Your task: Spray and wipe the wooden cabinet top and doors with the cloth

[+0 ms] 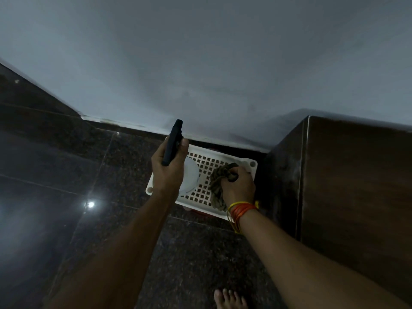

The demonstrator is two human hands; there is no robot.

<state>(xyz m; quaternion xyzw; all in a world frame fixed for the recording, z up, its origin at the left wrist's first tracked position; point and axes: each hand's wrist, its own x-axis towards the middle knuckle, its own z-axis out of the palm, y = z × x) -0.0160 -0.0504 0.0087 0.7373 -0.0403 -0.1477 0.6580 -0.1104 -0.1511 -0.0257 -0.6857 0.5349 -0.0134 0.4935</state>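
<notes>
My left hand (170, 168) grips a spray bottle (191, 178) with a black trigger head pointing up toward the wall and a pale body below the palm. My right hand (238, 185) is closed on a bunched olive-brown cloth (217, 188), which hangs down over a white perforated plastic basket (209, 161) on the floor. The dark wooden cabinet (356, 186) stands at the right, its top and left side visible, just right of my right hand.
The floor (66, 175) is dark glossy granite tile with a light reflection at the left. A pale grey wall (200, 63) rises behind the basket. My bare foot (230, 298) shows at the bottom edge. Orange and yellow bangles circle my right wrist.
</notes>
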